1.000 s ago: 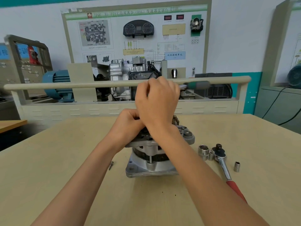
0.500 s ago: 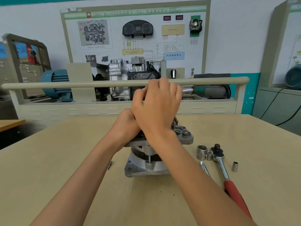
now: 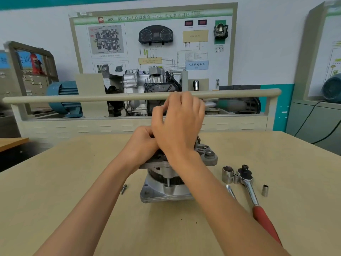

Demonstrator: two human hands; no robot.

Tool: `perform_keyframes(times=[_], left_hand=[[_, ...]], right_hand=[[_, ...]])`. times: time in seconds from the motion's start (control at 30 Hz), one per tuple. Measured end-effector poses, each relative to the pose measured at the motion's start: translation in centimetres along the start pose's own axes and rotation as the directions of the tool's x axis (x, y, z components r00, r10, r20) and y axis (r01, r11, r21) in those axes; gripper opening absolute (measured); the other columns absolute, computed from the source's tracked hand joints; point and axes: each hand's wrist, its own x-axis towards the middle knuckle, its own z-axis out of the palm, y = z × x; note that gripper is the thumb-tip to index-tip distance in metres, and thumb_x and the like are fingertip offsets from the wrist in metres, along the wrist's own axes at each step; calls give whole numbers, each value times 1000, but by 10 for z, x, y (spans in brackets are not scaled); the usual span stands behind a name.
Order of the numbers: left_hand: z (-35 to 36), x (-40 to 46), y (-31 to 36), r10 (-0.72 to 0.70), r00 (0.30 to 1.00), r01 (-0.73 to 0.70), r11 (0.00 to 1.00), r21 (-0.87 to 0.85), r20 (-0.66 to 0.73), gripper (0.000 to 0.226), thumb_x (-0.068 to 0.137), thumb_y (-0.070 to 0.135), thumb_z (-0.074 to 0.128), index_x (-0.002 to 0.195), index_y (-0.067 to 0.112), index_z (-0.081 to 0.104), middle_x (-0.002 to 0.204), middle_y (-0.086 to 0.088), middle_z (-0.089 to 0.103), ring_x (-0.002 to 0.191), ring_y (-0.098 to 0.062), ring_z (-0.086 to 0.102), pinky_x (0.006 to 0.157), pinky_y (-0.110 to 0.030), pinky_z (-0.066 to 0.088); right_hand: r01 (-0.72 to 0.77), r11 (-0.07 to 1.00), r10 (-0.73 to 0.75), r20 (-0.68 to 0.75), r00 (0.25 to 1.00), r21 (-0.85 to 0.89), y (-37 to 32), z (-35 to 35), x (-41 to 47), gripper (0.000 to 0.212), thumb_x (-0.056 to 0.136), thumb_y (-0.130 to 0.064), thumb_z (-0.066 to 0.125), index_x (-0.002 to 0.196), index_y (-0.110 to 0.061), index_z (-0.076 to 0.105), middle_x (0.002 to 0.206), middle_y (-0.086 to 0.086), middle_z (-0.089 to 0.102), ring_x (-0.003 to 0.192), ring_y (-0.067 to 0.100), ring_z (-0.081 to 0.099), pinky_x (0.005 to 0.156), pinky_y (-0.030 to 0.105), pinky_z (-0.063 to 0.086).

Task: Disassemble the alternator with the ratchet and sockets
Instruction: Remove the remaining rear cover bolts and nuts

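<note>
Alternator [image 3: 166, 189]: it stands upright at mid-table [image 3: 73, 182], right under both your hands.
Your left hand [image 3: 142, 143]: fingers curled onto the alternator's top housing, gripping it.
Your right hand [image 3: 180, 124]: raised above the alternator, fingers bent forward; you cannot tell from here whether they hold anything.
Ratchet [image 3: 252, 196]: lies to your right of the alternator, red handle toward you, untouched.
Sockets: a large one [image 3: 227, 174] just beside the ratchet head, a small one [image 3: 265, 190] on the ratchet's far side.
Bolt [image 3: 124, 188]: loose, left of the base.
</note>
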Motion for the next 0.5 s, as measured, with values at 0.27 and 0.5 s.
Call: perform_keyframes(times=[0.27,0.5], left_hand=[[0,0,3,2,989,8,998,-68,150,14,88,21,63,90,25,76,86,6,75,80,-5,70,64,-11,50],[1,-3,2,-7,999,10,997,-73,34,42,84,-7,57,55,20,70,52,9,66,49,4,60,47,-7,42]], right_hand=[[-671,198,211,637,741,715,13,-5,42,54,95,-18,29,42,-13,37,41,-3,41,51,15,40,67,29,39],[-101,903,56,118,991,418,2,-1,7,26,83,-21,37,61,-14,49,63,-9,47,67,9,44,74,22,34]])
